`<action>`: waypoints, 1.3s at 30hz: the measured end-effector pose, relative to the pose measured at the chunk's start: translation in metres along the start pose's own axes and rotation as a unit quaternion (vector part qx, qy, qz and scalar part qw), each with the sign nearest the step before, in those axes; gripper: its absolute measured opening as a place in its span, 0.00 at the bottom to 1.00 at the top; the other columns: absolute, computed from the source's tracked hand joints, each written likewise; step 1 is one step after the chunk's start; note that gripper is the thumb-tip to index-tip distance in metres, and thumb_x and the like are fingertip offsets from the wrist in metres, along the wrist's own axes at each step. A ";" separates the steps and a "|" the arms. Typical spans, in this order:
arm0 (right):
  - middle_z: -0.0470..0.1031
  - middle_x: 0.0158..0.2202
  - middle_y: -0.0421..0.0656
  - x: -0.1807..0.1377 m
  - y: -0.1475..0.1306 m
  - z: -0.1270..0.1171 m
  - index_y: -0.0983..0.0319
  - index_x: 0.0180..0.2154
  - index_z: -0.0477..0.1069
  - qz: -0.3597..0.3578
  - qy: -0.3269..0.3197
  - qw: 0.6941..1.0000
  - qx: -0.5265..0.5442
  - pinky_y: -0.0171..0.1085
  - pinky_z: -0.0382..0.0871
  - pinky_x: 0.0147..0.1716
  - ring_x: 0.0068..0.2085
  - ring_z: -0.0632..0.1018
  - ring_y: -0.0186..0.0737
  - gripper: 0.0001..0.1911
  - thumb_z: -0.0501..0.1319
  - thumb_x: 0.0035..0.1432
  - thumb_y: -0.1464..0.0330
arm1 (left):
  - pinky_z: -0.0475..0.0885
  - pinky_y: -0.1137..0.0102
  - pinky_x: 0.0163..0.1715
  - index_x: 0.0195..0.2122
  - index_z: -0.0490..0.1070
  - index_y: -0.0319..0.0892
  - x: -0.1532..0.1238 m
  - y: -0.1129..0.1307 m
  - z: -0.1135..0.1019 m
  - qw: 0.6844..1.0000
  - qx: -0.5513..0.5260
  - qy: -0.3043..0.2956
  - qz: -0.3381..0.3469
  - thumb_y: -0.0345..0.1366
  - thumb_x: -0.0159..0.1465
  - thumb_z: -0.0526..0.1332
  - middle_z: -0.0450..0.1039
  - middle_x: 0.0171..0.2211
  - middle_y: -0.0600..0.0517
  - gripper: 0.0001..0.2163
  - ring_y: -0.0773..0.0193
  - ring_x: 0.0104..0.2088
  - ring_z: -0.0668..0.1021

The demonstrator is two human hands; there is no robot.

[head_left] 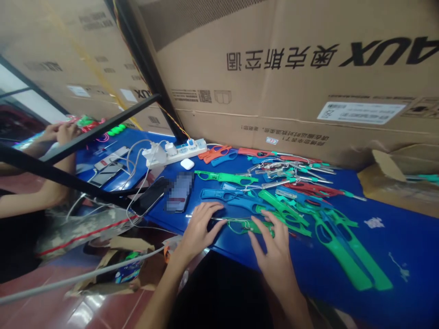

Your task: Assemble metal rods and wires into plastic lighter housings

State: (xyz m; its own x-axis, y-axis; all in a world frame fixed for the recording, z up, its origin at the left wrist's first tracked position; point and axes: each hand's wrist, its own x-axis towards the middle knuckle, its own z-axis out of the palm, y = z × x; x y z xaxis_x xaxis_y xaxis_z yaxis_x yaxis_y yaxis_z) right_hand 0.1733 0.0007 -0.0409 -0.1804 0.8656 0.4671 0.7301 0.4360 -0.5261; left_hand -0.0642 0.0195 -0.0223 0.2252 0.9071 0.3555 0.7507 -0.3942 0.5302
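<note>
On the blue table, a green lighter half-shell point(252, 226) with thin white wires and a slim metal tube lies between my hands. My left hand point(201, 228) is at the tube end, with thumb and fingers apart. Over the handle end is my right hand point(274, 237), its fingers spread around the green plastic; whether the fingertips press on it I cannot tell. Just beyond lie blue half-shells point(233, 196) and another green half-shell point(226, 177). A heap of green shells point(288, 212) sits beside my right hand, with long green pieces point(353, 256) farther right.
Red lighters and wired metal tubes point(284, 169) lie at the back against a large carton point(291, 91). A power strip point(185, 148), a white earphone case point(187, 164) and phones point(179, 192) are left. Beyond a black metal frame point(103, 128), another person's hands point(63, 132) work.
</note>
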 end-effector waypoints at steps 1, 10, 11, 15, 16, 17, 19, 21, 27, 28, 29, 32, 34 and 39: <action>0.66 0.64 0.53 -0.001 0.001 -0.001 0.56 0.58 0.71 0.002 0.005 1.000 0.005 0.56 0.69 0.55 0.60 0.71 0.54 0.17 0.58 0.70 0.66 | 0.68 0.55 0.56 0.60 0.67 0.46 0.000 0.000 0.000 1.000 -0.001 0.006 -0.006 0.38 0.72 0.61 0.75 0.55 0.45 0.16 0.53 0.57 0.75; 0.63 0.64 0.54 -0.001 0.000 -0.006 0.56 0.63 0.63 0.040 0.038 0.997 0.048 0.59 0.65 0.59 0.63 0.69 0.54 0.21 0.58 0.70 0.63 | 0.67 0.57 0.56 0.52 0.79 0.49 -0.005 -0.001 0.003 0.983 -0.098 0.148 -0.045 0.35 0.72 0.60 0.78 0.48 0.48 0.11 0.56 0.52 0.76; 0.64 0.64 0.54 0.000 -0.001 -0.006 0.56 0.62 0.63 0.043 0.044 0.997 0.050 0.58 0.65 0.59 0.64 0.68 0.54 0.21 0.58 0.70 0.63 | 0.68 0.57 0.56 0.51 0.79 0.49 -0.004 -0.001 0.002 0.979 -0.116 0.159 -0.051 0.36 0.71 0.61 0.79 0.48 0.48 0.10 0.56 0.51 0.77; 0.66 0.62 0.53 0.001 0.002 -0.006 0.57 0.60 0.67 0.050 0.067 0.994 0.068 0.58 0.68 0.57 0.63 0.69 0.54 0.20 0.59 0.69 0.61 | 0.71 0.59 0.54 0.45 0.81 0.46 0.004 0.002 0.001 0.955 -0.175 0.224 -0.085 0.40 0.71 0.61 0.80 0.45 0.48 0.09 0.56 0.50 0.79; 0.67 0.62 0.53 0.001 0.004 -0.005 0.57 0.59 0.68 0.051 0.078 0.993 0.076 0.58 0.69 0.56 0.62 0.70 0.54 0.20 0.60 0.69 0.60 | 0.72 0.60 0.53 0.44 0.81 0.45 0.009 0.004 0.001 0.943 -0.193 0.251 -0.098 0.40 0.71 0.60 0.80 0.45 0.47 0.10 0.56 0.49 0.79; 0.68 0.61 0.53 0.001 0.005 -0.005 0.57 0.58 0.69 0.051 0.091 0.991 0.085 0.56 0.71 0.54 0.61 0.71 0.54 0.19 0.60 0.68 0.60 | 0.73 0.61 0.52 0.43 0.80 0.44 0.014 0.006 0.001 0.929 -0.211 0.283 -0.112 0.40 0.72 0.58 0.80 0.44 0.47 0.11 0.56 0.48 0.80; 0.69 0.60 0.53 0.001 0.008 -0.005 0.57 0.57 0.71 0.056 0.118 0.986 0.107 0.52 0.75 0.47 0.58 0.74 0.53 0.19 0.61 0.67 0.60 | 0.74 0.62 0.51 0.42 0.79 0.44 0.031 0.009 -0.003 0.901 -0.245 0.336 -0.126 0.40 0.71 0.59 0.81 0.44 0.48 0.10 0.57 0.47 0.81; 0.71 0.59 0.53 0.002 0.010 -0.004 0.58 0.55 0.72 0.069 0.134 0.979 0.134 0.48 0.77 0.42 0.53 0.77 0.50 0.19 0.62 0.66 0.60 | 0.73 0.64 0.51 0.44 0.78 0.45 0.056 0.009 -0.014 0.873 -0.284 0.376 -0.123 0.38 0.70 0.61 0.81 0.45 0.48 0.08 0.59 0.48 0.81; 0.78 0.50 0.51 0.002 0.008 -0.006 0.61 0.48 0.76 0.148 0.168 0.949 0.221 0.40 0.79 0.37 0.43 0.81 0.43 0.17 0.63 0.64 0.57 | 0.71 0.73 0.35 0.46 0.74 0.43 0.144 -0.026 -0.074 0.784 -0.422 0.438 -0.129 0.41 0.67 0.60 0.80 0.41 0.50 0.10 0.69 0.32 0.78; 0.79 0.48 0.51 0.002 0.008 -0.007 0.61 0.46 0.77 0.158 0.168 0.945 0.234 0.41 0.79 0.38 0.43 0.81 0.43 0.16 0.64 0.64 0.57 | 0.71 0.74 0.34 0.45 0.74 0.43 0.154 -0.034 -0.081 0.780 -0.437 0.428 -0.132 0.41 0.66 0.61 0.80 0.39 0.50 0.10 0.69 0.31 0.77; 0.79 0.47 0.50 0.002 0.007 -0.007 0.60 0.44 0.78 0.164 0.163 0.941 0.246 0.41 0.79 0.39 0.44 0.81 0.44 0.15 0.64 0.63 0.56 | 0.70 0.74 0.34 0.44 0.74 0.43 0.162 -0.040 -0.084 0.779 -0.449 0.417 -0.132 0.43 0.65 0.62 0.79 0.38 0.50 0.11 0.70 0.30 0.77; 0.80 0.43 0.48 0.004 0.005 -0.008 0.58 0.39 0.78 0.161 0.143 0.938 0.273 0.42 0.79 0.39 0.44 0.82 0.47 0.12 0.65 0.62 0.56 | 0.71 0.72 0.34 0.43 0.75 0.44 0.174 -0.050 -0.072 0.796 -0.452 0.385 -0.114 0.49 0.63 0.63 0.79 0.37 0.49 0.15 0.69 0.29 0.77; 0.79 0.39 0.46 0.006 0.003 -0.010 0.56 0.35 0.78 0.157 0.132 0.937 0.282 0.40 0.78 0.34 0.37 0.81 0.45 0.10 0.66 0.62 0.57 | 0.71 0.71 0.34 0.42 0.75 0.44 0.180 -0.048 -0.051 0.824 -0.429 0.360 -0.089 0.50 0.63 0.62 0.78 0.36 0.49 0.15 0.67 0.29 0.77; 0.73 0.28 0.42 0.005 -0.002 -0.012 0.54 0.34 0.75 0.173 0.140 0.933 0.283 0.40 0.70 0.21 0.22 0.71 0.40 0.12 0.64 0.63 0.54 | 0.72 0.67 0.44 0.40 0.75 0.40 0.206 -0.031 -0.015 0.895 -0.306 0.325 -0.016 0.39 0.66 0.61 0.78 0.38 0.46 0.08 0.61 0.39 0.79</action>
State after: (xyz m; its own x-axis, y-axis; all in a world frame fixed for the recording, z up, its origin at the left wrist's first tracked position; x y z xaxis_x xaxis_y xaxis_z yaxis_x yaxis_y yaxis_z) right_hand 0.1787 0.0011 -0.0285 0.2384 0.9150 0.3254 0.2333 0.2713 -0.9338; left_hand -0.0502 0.2162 0.0465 -0.3488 0.7204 0.5995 0.2245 -0.5568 0.7997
